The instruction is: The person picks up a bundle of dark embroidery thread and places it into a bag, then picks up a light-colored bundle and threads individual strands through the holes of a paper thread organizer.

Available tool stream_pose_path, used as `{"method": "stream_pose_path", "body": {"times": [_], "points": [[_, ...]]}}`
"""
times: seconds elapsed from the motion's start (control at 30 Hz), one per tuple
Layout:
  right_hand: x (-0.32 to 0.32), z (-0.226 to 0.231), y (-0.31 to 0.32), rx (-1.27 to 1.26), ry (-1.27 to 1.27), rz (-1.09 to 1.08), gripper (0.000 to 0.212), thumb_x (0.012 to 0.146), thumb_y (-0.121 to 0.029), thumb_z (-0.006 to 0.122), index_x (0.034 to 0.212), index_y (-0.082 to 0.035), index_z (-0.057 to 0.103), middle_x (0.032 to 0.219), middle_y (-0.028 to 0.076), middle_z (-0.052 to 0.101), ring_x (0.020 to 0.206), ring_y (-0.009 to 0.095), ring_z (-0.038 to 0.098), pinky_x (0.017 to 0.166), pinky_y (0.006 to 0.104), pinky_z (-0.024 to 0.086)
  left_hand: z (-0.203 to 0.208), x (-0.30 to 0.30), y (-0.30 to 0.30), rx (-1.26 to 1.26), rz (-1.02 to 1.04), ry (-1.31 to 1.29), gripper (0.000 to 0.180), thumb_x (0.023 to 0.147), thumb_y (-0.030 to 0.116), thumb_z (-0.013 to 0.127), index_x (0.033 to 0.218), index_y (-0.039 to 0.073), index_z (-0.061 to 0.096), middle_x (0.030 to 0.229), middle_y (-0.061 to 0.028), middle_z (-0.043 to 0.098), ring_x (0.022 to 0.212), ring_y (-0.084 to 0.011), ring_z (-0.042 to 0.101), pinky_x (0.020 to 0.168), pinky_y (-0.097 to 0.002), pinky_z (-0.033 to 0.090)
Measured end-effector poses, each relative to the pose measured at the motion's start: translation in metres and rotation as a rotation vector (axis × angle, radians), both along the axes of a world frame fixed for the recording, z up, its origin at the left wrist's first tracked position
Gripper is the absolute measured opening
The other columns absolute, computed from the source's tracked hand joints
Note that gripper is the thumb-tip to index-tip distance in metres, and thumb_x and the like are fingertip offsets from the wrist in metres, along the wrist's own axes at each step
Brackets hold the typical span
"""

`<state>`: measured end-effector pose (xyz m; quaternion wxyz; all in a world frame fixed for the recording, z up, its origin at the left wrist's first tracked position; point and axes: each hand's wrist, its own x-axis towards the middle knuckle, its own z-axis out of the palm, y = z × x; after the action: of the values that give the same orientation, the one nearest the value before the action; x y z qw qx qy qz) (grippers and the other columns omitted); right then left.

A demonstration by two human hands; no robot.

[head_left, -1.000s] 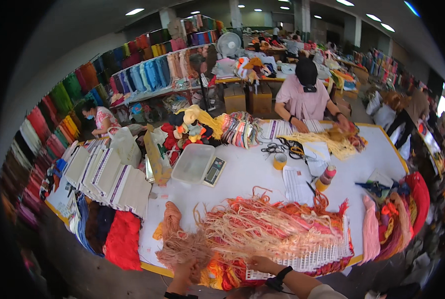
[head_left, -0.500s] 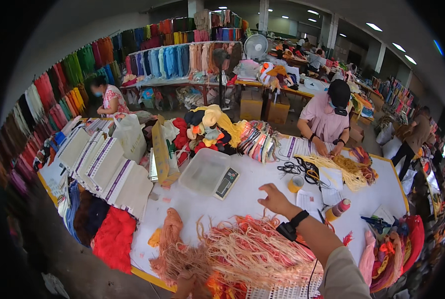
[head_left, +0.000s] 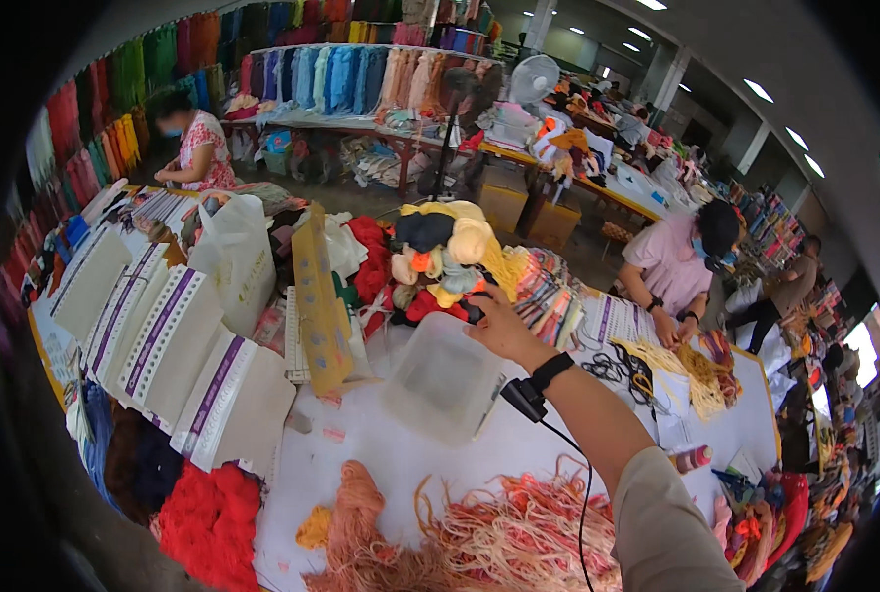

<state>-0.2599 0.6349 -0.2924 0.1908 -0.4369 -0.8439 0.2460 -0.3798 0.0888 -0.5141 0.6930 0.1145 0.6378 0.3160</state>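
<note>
My right hand [head_left: 507, 328] reaches to the far side of the translucent plastic box [head_left: 445, 380]. Its fingers are spread and it appears to hold nothing. The thumb is close to the box's far rim; whether it touches cannot be told. Just beyond the fingertips lies a heap of yarn balls and skeins [head_left: 440, 242] in cream, yellow, black and red. My left hand is out of view. Closer to me spreads a large bundle of pink, red and cream yarn [head_left: 524, 538], with a brownish-pink skein [head_left: 354, 503] beside it.
White cards with purple stripes [head_left: 213, 395] overlap at the left, by a plastic bag [head_left: 238, 261] and a yellow carton [head_left: 320, 306]. Red yarn [head_left: 208, 518] hangs at the front left. A thread spool [head_left: 694, 459] lies right of my forearm. A co-worker [head_left: 672, 261] handles yarn across the table.
My right hand has moved forward from over the table to the box's far side. My left hand, earlier on the yarn, has left the view. The scale's display no longer shows.
</note>
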Motion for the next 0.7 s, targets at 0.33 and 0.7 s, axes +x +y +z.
{"method": "stream_pose_path", "body": {"times": [0.33, 0.7], "points": [[-0.042, -0.004, 0.143, -0.189, 0.095, -0.130, 0.044, 0.082, -0.020, 0.071, 0.119, 0.002, 0.060, 0.115, 0.016, 0.061, 0.089, 0.016, 0.064, 0.082, 0.0286, 0.050, -0.030, -0.024, 0.045, 0.008, -0.274, 0.106, 0.019, 0.083, 0.013, 0.052, 0.095, 0.004, 0.064, 0.073, -0.0062, 0.063, 0.061, -0.0157, 0.058, 0.052, -0.0299, 0.045], [0.232, 0.030, 0.187, 0.913, -0.410, -0.545, 0.021, 0.082, -0.013, 0.061, 0.097, 0.002, 0.059, 0.093, 0.016, 0.063, 0.091, 0.032, 0.062, 0.079, 0.0395, 0.050, -0.028, -0.028, 0.049, 0.008, -0.325, 0.179, 0.018, 0.083, 0.013, 0.051, 0.092, 0.004, 0.064, 0.072, -0.0058, 0.063, 0.061, -0.0156, 0.058, 0.053, -0.0297, 0.045]]}}
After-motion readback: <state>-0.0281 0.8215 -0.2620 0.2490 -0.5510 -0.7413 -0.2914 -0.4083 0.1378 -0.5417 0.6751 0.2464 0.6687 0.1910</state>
